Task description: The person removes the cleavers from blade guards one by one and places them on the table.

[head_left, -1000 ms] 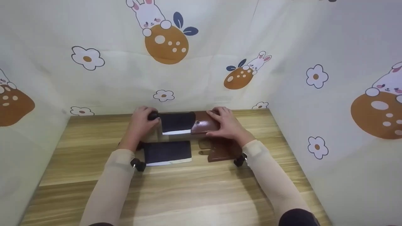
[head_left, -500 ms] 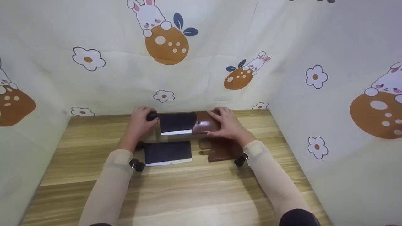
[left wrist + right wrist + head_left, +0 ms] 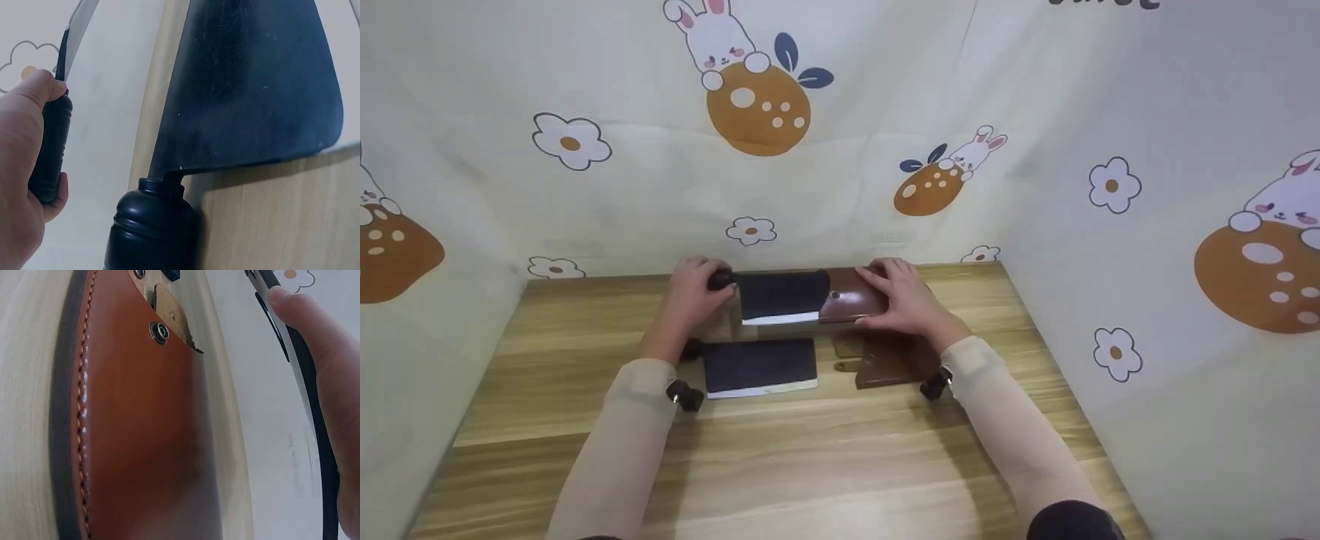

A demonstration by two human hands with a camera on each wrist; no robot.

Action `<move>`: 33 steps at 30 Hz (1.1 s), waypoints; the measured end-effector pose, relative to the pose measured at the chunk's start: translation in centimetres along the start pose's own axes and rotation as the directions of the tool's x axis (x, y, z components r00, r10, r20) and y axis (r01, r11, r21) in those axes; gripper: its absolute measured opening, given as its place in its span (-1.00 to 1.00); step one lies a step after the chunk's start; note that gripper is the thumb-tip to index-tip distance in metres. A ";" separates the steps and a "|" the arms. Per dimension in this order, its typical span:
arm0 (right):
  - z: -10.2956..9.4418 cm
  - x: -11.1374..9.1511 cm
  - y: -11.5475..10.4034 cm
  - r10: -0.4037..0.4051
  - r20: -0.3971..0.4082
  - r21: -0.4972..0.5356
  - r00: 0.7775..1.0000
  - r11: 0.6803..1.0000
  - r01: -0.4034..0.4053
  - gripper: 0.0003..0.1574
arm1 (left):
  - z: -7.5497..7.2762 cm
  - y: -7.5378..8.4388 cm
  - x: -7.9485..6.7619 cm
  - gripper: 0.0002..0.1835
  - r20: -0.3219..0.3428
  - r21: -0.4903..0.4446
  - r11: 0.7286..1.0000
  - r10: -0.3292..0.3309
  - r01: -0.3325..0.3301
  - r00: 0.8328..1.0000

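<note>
In the head view my left hand (image 3: pixel 695 296) grips the black handle (image 3: pixel 52 149) of a cleaver (image 3: pixel 781 294) at the back of the table. The cleaver's dark blade, with a bright edge facing me, runs right into a brown leather sheath (image 3: pixel 851 294). My right hand (image 3: pixel 907 296) holds that sheath, thumb at its near edge. In front lies a second cleaver (image 3: pixel 761 366), uncovered, its black handle (image 3: pixel 152 230) partly behind my left wrist. Right of it a second brown leather sheath (image 3: pixel 892 360) lies below my right hand, its snap stud (image 3: pixel 160 333) visible in the right wrist view.
The wood-grain table (image 3: pixel 825 457) is walled at the back and sides by pale cloth (image 3: pixel 840 180) printed with rabbits and flowers. The raised cleaver and sheath are close to the back cloth. A small black device (image 3: pixel 688 395) is strapped to each wrist.
My left hand and the upper cleaver have shifted slightly left, and a little more blade shows outside the sheath. My right hand keeps its hold; the lower cleaver and sheath lie as before.
</note>
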State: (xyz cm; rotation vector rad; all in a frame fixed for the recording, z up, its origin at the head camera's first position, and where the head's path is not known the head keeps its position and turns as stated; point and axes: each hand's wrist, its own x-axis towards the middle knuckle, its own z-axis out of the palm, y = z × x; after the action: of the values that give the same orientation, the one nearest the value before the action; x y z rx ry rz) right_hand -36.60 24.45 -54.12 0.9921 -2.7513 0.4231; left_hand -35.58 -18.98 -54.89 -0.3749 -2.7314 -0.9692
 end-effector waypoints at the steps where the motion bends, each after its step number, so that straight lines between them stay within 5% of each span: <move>1: 0.0 0.0 0.0 0.001 -0.001 0.000 1.000 1.000 -0.001 0.33 | 0.0 0.0 0.0 -0.60 0.000 0.000 1.000 0.002 -0.002 1.000; 22: -0.3 -0.2 0.4 0.025 0.014 0.002 1.000 1.000 -0.025 0.34 | -0.4 -0.3 0.1 -0.56 0.036 -0.014 0.998 -0.054 0.054 0.998; 33: -0.5 -0.3 0.7 0.014 0.006 -0.011 1.000 1.000 -0.014 0.35 | -0.6 -0.7 0.2 -0.55 0.022 0.008 1.000 -0.019 0.019 1.000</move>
State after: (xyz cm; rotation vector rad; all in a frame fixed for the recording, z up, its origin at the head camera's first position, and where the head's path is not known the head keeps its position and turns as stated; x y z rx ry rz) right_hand -36.75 25.28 -53.90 0.9743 -2.7643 0.4074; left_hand -35.89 -19.85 -54.76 -0.3612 -2.7626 -0.9639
